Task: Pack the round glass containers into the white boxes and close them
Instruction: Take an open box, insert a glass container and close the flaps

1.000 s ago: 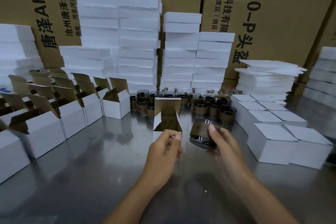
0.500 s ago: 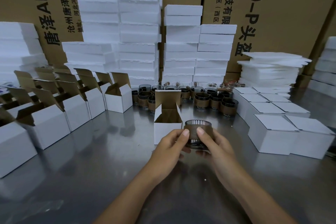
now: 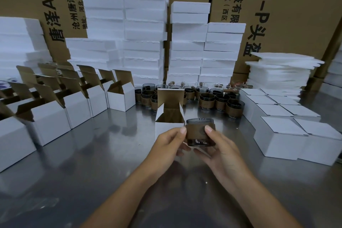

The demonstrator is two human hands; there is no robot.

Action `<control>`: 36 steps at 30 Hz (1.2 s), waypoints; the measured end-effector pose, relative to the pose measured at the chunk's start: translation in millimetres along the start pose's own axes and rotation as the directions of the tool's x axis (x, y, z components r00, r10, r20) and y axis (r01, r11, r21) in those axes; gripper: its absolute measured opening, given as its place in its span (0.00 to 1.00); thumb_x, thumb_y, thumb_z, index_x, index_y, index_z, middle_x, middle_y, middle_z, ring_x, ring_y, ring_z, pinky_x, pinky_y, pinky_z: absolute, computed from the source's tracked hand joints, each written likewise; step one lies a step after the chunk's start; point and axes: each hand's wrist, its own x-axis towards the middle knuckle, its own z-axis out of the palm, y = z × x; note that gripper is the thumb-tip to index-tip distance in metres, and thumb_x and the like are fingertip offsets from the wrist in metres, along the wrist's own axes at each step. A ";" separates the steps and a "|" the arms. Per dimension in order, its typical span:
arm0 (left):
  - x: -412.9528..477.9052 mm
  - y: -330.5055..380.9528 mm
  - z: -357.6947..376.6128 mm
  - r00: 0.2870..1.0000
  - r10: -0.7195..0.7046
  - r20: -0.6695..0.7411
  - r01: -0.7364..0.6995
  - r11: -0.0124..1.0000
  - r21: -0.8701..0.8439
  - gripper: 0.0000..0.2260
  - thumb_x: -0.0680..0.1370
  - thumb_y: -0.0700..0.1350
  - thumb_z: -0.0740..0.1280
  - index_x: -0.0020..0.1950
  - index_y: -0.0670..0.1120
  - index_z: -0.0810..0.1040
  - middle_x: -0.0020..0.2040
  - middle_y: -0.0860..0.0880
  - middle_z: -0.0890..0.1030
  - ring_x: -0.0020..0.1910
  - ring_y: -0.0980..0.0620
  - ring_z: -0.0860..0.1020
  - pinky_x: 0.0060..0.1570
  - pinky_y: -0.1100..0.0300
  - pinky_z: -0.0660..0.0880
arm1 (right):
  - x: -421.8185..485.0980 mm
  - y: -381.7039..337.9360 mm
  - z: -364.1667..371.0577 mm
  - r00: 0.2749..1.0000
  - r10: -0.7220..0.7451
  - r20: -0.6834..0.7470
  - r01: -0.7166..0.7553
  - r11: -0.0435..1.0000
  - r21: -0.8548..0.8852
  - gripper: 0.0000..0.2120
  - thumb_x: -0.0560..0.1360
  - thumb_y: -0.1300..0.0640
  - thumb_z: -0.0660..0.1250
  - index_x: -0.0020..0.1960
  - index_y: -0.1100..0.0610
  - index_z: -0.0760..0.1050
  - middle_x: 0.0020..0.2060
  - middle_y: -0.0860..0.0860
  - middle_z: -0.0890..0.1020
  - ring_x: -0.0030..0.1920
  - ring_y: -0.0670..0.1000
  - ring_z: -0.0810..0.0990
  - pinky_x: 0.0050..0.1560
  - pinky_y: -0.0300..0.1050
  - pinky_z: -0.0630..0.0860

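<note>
Where the jar is: the glass jar (image 3: 199, 132) is up off the table (image 3: 92, 153), held between two hands. It is just to the right of the open white box (image 3: 162, 128), near its front corner. It stands straight, mouth up, with a brown band round its side.
Left hand: the left hand (image 3: 167, 146) holds the jar's left side, thumb on the band, fingers curled under the bottom.
Right hand: the right hand (image 3: 223, 152) holds the jar's right side, thumb on the band, fingers curled under it.
Box: it stands on the table with its lid flap up at the back.
What changed: a second ago the left hand was at the box's front edge, and only the right hand held the jar, which leaned over. Now the left hand is on the jar too, and the jar is straight. The box is in the same spot.
Behind the box: more jars (image 3: 212, 99) stand in a bunch.
Left side: a row of open boxes (image 3: 77, 109), flaps up.
Right side: closed white boxes (image 3: 277, 135), side by side.
Back: tall piles of white foam blocks (image 3: 144, 33), a pile of thin foam sheets (image 3: 281, 72) and big brown cartons (image 3: 299, 15).
</note>
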 end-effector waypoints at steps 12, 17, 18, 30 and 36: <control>-3.1 8.7 2.6 0.997 0.059 -0.041 -0.062 0.995 -0.072 0.24 0.68 0.59 0.64 0.47 0.38 0.76 0.33 0.54 0.81 0.33 0.59 0.78 0.38 0.66 0.75 | -0.7 -0.9 2.5 0.980 0.175 0.099 -0.192 0.959 0.208 0.23 0.69 0.45 0.64 0.57 0.58 0.77 0.49 0.58 0.84 0.47 0.55 0.84 0.42 0.47 0.81; -3.9 11.3 3.0 0.995 0.091 -0.030 -0.093 0.991 -0.097 0.18 0.69 0.57 0.65 0.41 0.41 0.76 0.30 0.54 0.79 0.30 0.59 0.75 0.34 0.68 0.73 | 0.5 1.5 3.7 0.961 0.241 0.135 -0.268 0.930 0.251 0.24 0.76 0.40 0.56 0.53 0.58 0.79 0.45 0.58 0.84 0.42 0.53 0.84 0.39 0.46 0.80; -4.0 11.3 3.0 0.995 0.091 -0.027 -0.093 0.990 -0.102 0.17 0.69 0.56 0.65 0.41 0.42 0.76 0.29 0.54 0.79 0.30 0.59 0.75 0.34 0.68 0.73 | 0.7 1.4 3.9 0.960 0.244 0.134 -0.272 0.928 0.256 0.25 0.76 0.40 0.56 0.53 0.59 0.79 0.44 0.58 0.84 0.41 0.53 0.84 0.39 0.46 0.79; -1.9 7.2 1.1 0.996 0.070 -0.050 -0.073 0.995 -0.062 0.08 0.76 0.47 0.65 0.47 0.42 0.78 0.34 0.53 0.79 0.32 0.62 0.76 0.35 0.70 0.73 | 2.3 -0.4 0.9 0.986 0.160 0.045 -0.166 0.963 0.214 0.16 0.70 0.45 0.64 0.50 0.55 0.79 0.38 0.52 0.84 0.36 0.48 0.83 0.42 0.47 0.75; -1.9 6.3 -0.1 1.000 -0.011 0.021 0.013 0.994 -0.104 0.12 0.81 0.48 0.58 0.55 0.49 0.80 0.43 0.50 0.83 0.38 0.57 0.79 0.40 0.65 0.76 | 0.8 2.4 2.9 0.991 -0.097 -0.087 0.104 0.992 0.072 0.26 0.59 0.53 0.72 0.55 0.59 0.74 0.46 0.55 0.81 0.46 0.52 0.81 0.45 0.48 0.80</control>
